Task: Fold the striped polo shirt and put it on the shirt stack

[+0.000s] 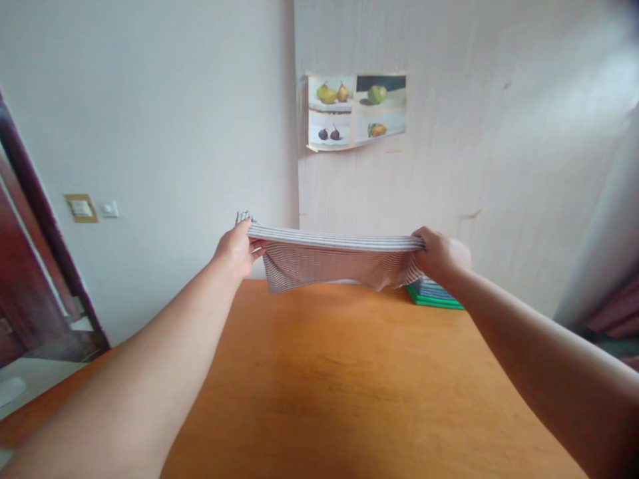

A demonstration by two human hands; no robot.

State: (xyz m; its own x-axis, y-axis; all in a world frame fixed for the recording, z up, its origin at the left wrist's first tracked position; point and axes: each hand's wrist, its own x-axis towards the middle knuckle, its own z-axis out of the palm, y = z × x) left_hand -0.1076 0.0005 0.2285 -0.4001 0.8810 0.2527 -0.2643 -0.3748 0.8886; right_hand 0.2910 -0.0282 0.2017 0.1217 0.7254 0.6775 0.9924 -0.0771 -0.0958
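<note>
Here we hold the striped cloth (334, 263) up over the far edge of the surface (324, 379), left grip (235, 249) pinched tight on one end, right grip (442, 254) closed on the other, top edge taut between!

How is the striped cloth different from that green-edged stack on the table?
The striped cloth is held taut along its upper edge between the left hand and right hand, while the green-edged stack rests on the table. The striped cloth shows thin light-and-dark stripes; the green-edged stack shows bright green below bluish layers. The right hand partly covers both.
</note>
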